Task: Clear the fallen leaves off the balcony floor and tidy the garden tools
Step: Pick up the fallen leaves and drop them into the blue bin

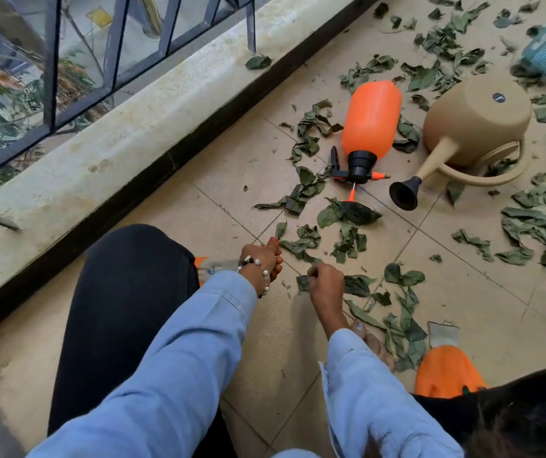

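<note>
- Two hands work low over the beige tiled floor (238,200): my right hand (326,282) is pinched shut on a torn dark green leaf (303,283); whether my left hand (263,257), curled, holds anything I cannot tell.
- Loose green leaves (301,241) lie just beyond the knuckles, spreading far and right, nearer the right hand.
- Farther off, the orange plastic pump sprayer (370,120) and tan plastic watering can (476,120) lie tipped over.

Both arms reach forward toward 12 o'clock in light blue sleeves. The left hand (262,259) is curled loosely, a bead bracelet at its wrist. The right hand (325,280), just beside it at 3 o'clock, has its fingers (314,271) pinched together.
</note>
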A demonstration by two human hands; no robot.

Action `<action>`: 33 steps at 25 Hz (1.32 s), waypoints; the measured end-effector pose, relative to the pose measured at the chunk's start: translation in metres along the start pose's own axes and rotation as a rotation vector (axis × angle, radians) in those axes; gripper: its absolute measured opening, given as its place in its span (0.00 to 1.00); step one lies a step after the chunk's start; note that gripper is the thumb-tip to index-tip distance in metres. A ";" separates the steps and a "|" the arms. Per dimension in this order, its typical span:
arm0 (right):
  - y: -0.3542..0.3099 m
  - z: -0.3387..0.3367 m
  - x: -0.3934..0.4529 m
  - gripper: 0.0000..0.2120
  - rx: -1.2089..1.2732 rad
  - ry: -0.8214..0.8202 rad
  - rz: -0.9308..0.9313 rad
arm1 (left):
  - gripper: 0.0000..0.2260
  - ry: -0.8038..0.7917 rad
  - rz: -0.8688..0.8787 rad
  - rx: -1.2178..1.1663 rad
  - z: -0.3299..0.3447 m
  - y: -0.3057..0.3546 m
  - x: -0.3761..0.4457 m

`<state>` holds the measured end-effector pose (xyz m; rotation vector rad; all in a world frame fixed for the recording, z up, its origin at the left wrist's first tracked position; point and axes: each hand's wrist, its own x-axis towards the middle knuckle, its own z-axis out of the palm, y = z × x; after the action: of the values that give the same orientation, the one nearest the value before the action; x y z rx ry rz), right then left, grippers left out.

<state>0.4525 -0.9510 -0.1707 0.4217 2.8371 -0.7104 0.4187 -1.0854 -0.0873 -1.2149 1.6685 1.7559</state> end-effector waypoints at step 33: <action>0.019 0.011 -0.006 0.26 -0.188 -0.371 -0.049 | 0.10 0.070 0.101 -0.015 -0.021 -0.015 0.032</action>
<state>0.4655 -0.9422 -0.1870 0.1688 2.5371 -0.4667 0.4200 -1.1103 -0.1194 -1.2310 1.7886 1.8070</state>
